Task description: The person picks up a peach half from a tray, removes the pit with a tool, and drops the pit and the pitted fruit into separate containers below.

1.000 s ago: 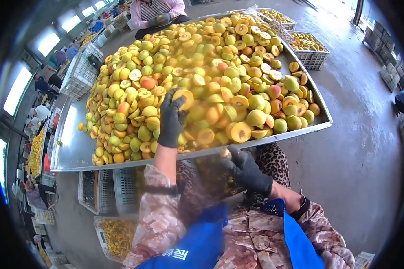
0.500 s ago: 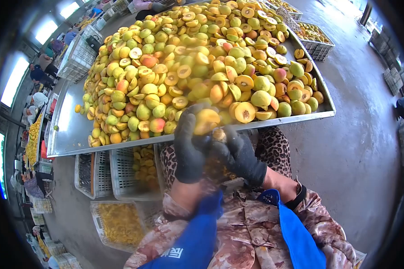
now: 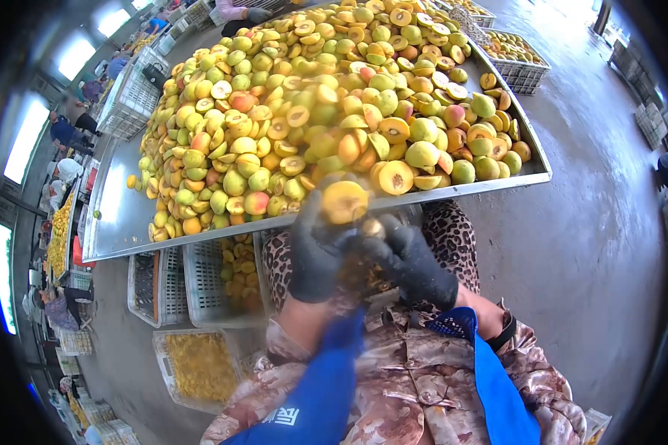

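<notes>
My left hand [image 3: 315,256], in a dark glove, is closed on a cut yellow peach half [image 3: 344,202], held upright with its cut face toward me. Just to its right, my right hand [image 3: 416,259], also gloved, has its fingers curled round a small brownish round thing [image 3: 372,228], perhaps a pit; a smear on the lens blurs this area. Both hands are just past the near rim of a metal tray [image 3: 453,190]. A large heap of peaches [image 3: 237,141], many halved, lies on the tray.
Crates [image 3: 200,285] stand under the tray's near left side, and one of yellow pieces [image 3: 200,367] is on the floor. Another filled crate [image 3: 516,55] is at the back right. A person's gloved hand [image 3: 258,15] shows beyond the tray; other people are at the left.
The peach half in my left hand has turned more toward me and shows sharper. My right hand has moved slightly right and down. The whole view has shifted a little.
</notes>
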{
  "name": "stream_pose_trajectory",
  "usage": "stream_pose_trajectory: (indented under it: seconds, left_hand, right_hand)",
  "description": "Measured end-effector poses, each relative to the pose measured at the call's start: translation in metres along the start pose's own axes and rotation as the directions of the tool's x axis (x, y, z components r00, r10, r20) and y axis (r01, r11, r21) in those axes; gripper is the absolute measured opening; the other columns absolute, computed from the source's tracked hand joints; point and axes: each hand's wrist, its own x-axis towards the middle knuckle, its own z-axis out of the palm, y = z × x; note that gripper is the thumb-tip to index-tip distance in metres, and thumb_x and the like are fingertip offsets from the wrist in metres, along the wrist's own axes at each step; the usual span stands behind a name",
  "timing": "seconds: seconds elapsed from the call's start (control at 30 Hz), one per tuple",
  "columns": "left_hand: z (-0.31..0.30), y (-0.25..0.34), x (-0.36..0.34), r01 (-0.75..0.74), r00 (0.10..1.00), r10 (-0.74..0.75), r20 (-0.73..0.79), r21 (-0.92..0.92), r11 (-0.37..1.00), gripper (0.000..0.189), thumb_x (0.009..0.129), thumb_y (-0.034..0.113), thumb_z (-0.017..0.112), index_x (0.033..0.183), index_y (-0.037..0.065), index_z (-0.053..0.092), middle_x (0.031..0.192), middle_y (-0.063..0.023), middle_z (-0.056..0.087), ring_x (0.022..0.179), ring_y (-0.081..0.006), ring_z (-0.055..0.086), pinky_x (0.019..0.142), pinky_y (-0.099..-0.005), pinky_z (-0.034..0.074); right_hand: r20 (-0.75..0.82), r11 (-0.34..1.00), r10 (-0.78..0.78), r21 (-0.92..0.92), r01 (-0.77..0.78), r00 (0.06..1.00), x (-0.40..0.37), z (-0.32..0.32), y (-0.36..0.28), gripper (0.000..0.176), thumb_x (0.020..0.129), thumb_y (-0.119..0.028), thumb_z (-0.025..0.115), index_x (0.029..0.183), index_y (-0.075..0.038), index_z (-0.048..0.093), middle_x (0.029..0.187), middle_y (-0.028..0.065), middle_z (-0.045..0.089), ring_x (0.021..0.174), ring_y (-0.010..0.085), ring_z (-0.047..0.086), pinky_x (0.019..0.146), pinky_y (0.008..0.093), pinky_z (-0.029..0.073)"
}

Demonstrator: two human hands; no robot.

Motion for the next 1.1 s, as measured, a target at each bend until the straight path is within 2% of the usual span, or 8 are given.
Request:
stream_pose_trajectory:
  seconds: [0.1,0.33,0.4,0.5,0.6,0.73,0.83,1.1]
  left_hand:
    - [0.028,-0.022,-0.013,-0.026,0.984,0.04,-0.174,0.08,0.996,0.038,0.109,0.03,0.047,0.134,0.003,0.056,0.13,-0.0151,0.063,0.116,-0.0269,0.064,0.096,-0.0385,0.057]
    - [0.03,-0.029,-0.01,-0.043,0.998,0.032,0.056,0.212,0.976,0.039,0.107,0.031,0.052,0.131,0.0,0.057,0.124,-0.0152,0.063,0.106,-0.0261,0.066,0.091,-0.0379,0.057]
    - [0.024,-0.037,-0.007,-0.303,0.953,0.245,0.178,0.578,0.758,0.04,0.108,0.031,0.052,0.13,-0.001,0.057,0.123,-0.0151,0.063,0.102,-0.0256,0.067,0.088,-0.0376,0.056]
    - [0.023,-0.036,-0.006,-0.469,0.877,0.34,0.34,0.756,0.456,0.038,0.108,0.033,0.052,0.128,0.001,0.058,0.12,-0.0142,0.063,0.097,-0.0245,0.066,0.084,-0.0365,0.056]
    - [0.044,-0.034,-0.016,-0.386,0.923,0.302,0.24,0.599,0.701,0.036,0.108,0.036,0.052,0.124,0.004,0.058,0.115,-0.0125,0.063,0.094,-0.0236,0.065,0.081,-0.0354,0.055]
    - [0.043,-0.034,-0.015,-0.206,0.978,0.178,0.11,0.361,0.909,0.034,0.109,0.039,0.049,0.118,0.008,0.057,0.114,-0.0109,0.062,0.092,-0.0222,0.065,0.08,-0.0347,0.055]
    - [0.036,-0.038,-0.009,-0.39,0.92,0.317,0.23,0.625,0.677,0.037,0.11,0.041,0.045,0.115,0.007,0.057,0.115,-0.0113,0.062,0.091,-0.0235,0.065,0.066,-0.0304,0.054]
    - [0.046,-0.03,-0.011,-0.189,0.98,0.155,0.128,0.318,0.929,0.036,0.109,0.039,0.049,0.11,0.005,0.057,0.106,-0.0121,0.064,0.083,-0.0251,0.066,0.068,-0.0316,0.054]
  right_hand:
    - [0.014,0.997,0.062,-0.041,-0.061,0.998,-0.013,0.002,0.016,0.029,0.098,-0.027,0.066,0.105,0.0,0.058,0.088,0.0259,0.067,0.083,0.0432,0.067,0.072,0.0481,0.051]
    - [-0.114,0.985,0.166,0.061,-0.16,0.98,-0.022,-0.006,-0.002,0.028,0.098,-0.025,0.065,0.106,0.001,0.059,0.089,0.0253,0.068,0.083,0.0409,0.068,0.072,0.0456,0.052]
    - [-0.126,0.972,0.202,0.148,-0.183,0.971,-0.02,-0.006,-0.009,0.028,0.098,-0.024,0.065,0.106,0.002,0.059,0.089,0.0247,0.068,0.084,0.0405,0.068,0.073,0.0452,0.052]
    - [-0.094,0.973,0.182,0.159,-0.166,0.979,-0.018,-0.008,-0.012,0.029,0.098,-0.023,0.065,0.11,0.002,0.058,0.089,0.0246,0.068,0.084,0.0408,0.068,0.074,0.0453,0.052]
    - [-0.068,0.999,-0.031,-0.013,0.03,0.997,-0.017,-0.011,-0.009,0.034,0.098,-0.025,0.066,0.116,0.002,0.056,0.092,0.0252,0.069,0.086,0.0419,0.069,0.074,0.0466,0.053]
    - [-0.035,0.991,-0.012,-0.136,0.007,0.999,-0.014,-0.013,0.001,0.042,0.097,-0.027,0.068,0.126,0.001,0.053,0.097,0.026,0.07,0.09,0.0442,0.07,0.076,0.048,0.055]
    - [-0.113,0.987,-0.125,-0.111,0.113,0.986,-0.013,-0.008,0.01,0.046,0.096,-0.028,0.068,0.13,0.0,0.052,0.097,0.0248,0.071,0.087,0.0454,0.071,0.075,0.0482,0.056]
    - [-0.042,0.968,-0.108,-0.232,0.095,0.993,-0.011,-0.006,0.021,0.045,0.098,-0.031,0.066,0.129,0.0,0.053,0.096,0.0253,0.071,0.086,0.0467,0.07,0.073,0.0505,0.055]
